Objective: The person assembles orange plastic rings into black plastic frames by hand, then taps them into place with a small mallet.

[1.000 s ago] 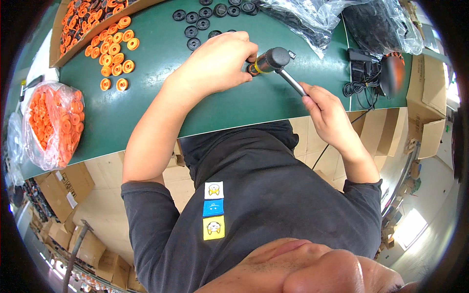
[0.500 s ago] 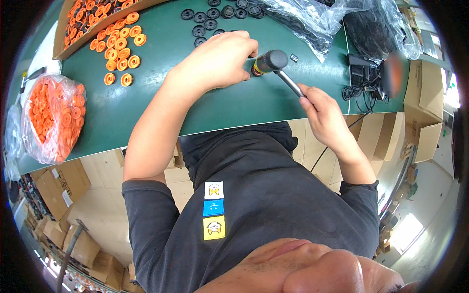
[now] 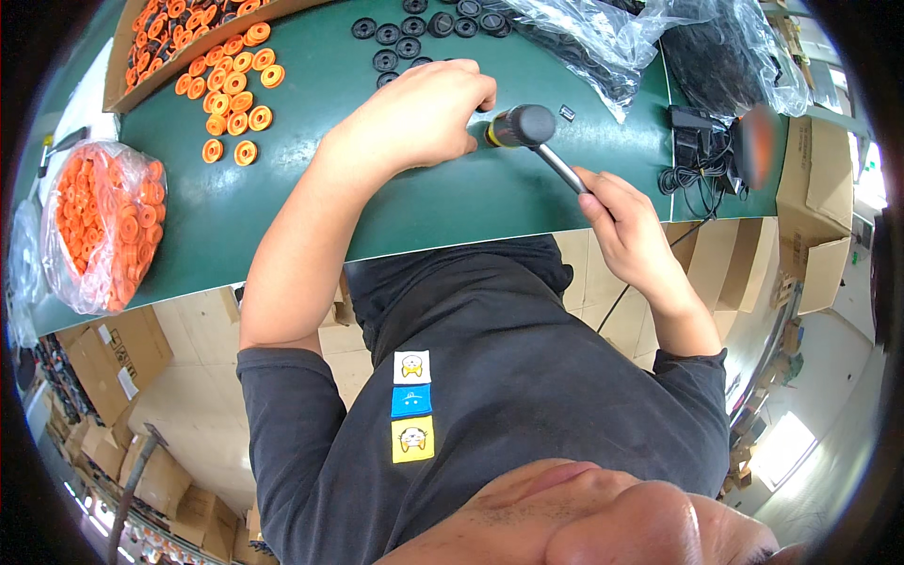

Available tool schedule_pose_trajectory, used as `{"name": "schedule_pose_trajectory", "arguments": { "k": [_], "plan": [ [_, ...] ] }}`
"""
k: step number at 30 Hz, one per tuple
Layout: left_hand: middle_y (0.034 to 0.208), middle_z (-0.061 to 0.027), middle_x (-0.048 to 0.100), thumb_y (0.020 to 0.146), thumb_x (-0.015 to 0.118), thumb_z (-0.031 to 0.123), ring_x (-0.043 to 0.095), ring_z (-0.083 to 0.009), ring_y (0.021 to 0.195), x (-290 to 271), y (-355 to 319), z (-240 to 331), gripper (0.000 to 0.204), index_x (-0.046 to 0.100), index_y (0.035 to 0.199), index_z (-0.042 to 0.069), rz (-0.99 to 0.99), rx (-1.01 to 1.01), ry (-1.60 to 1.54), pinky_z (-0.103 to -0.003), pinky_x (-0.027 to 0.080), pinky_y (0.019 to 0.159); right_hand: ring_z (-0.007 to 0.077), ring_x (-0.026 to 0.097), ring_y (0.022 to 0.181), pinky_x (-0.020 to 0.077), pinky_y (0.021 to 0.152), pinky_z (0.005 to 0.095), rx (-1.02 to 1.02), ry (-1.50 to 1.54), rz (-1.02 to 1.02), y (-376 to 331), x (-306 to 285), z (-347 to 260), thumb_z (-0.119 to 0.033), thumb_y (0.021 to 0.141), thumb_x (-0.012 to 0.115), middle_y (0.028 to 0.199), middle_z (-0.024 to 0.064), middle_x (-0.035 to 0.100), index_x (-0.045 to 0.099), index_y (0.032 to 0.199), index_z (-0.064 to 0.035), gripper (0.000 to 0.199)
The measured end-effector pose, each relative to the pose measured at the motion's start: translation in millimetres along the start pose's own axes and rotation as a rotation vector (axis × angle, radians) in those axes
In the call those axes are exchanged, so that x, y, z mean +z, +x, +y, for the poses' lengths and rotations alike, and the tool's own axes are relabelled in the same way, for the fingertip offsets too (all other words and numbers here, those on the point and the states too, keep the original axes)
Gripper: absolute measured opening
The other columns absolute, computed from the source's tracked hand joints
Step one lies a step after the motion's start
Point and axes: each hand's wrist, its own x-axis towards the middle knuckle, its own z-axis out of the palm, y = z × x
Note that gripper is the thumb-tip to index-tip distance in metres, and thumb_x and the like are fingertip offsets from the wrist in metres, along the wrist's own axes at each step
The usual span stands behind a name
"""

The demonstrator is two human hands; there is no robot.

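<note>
Left on the tabletop (image 3: 414,207) lies a bag of wheels (image 3: 104,231), then loose wheels (image 3: 234,83) before a cardboard tray (image 3: 188,53); discs (image 3: 387,35) lie behind the mallet (image 3: 529,125), a power adapter (image 3: 690,119) rightward.

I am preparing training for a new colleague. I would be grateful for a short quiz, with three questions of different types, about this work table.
1. Multiple choice. What does the right hand hold?
A) a cable
B) a hammer
C) a box

2. True or false? The loose orange wheels lie to the left of the loose black wheels.

3. Fill the gap. The wheels in the clear bag at the left end of the table are ____ in colour.

Key: 1. B; 2. True; 3. orange.
</note>
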Motion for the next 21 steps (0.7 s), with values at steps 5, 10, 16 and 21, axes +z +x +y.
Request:
{"name": "schedule_pose_trajectory", "arguments": {
  "k": [5, 10, 16, 21],
  "plan": [
    [0.099, -0.0147, 0.061, 0.069, 0.075, 0.006, 0.061, -0.0349, 0.101, -1.8, 0.1, 2.2, 0.035, 0.063, 0.102, 0.002, -0.009, -0.018, 0.004, -0.043, 0.05, 0.088, 0.0356, 0.059, 0.079, 0.0474, 0.073, 0.0407, 0.05, 0.047, 0.045, -11.1, 2.4, 1.5, -0.004, 0.097, 0.056, 0.083, 0.0183, 0.055, 0.061, 0.121, 0.0047, 0.026],
    [0.099, -0.0146, 0.061, 0.07, 0.075, 0.007, 0.061, -0.0347, 0.101, -4.0, 1.3, 3.0, 0.035, 0.063, 0.102, 0.002, -0.027, -0.021, -0.008, -0.043, 0.05, 0.087, 0.0329, 0.057, 0.075, 0.0472, 0.073, 0.0381, 0.019, 0.024, 0.008, -10.7, 1.1, 3.0, -0.005, 0.098, 0.056, 0.081, 0.0164, 0.054, 0.06, 0.122, 0.005, 0.027],
    [0.099, -0.0144, 0.061, 0.071, 0.075, 0.007, 0.061, -0.0344, 0.1, -2.1, 1.5, 1.1, 0.034, 0.063, 0.102, 0.002, -0.028, -0.015, -0.008, -0.043, 0.05, 0.087, 0.0309, 0.056, 0.074, 0.0469, 0.072, 0.0372, 0.074, 0.079, 0.069, -15.9, 1.1, 2.9, -0.005, 0.099, 0.054, 0.08, 0.0152, 0.053, 0.061, 0.123, 0.0041, 0.027],
    [0.099, -0.0141, 0.061, 0.071, 0.075, 0.007, 0.061, -0.0344, 0.099, -2.3, 1.8, 0.2, 0.034, 0.063, 0.102, 0.002, -0.029, -0.003, -0.008, -0.043, 0.05, 0.086, 0.0305, 0.056, 0.074, 0.0467, 0.071, 0.0368, 0.095, 0.096, 0.077, -16.6, 1.7, 3.2, -0.005, 0.099, 0.054, 0.08, 0.0148, 0.053, 0.061, 0.123, 0.0038, 0.026]
  ]
}}
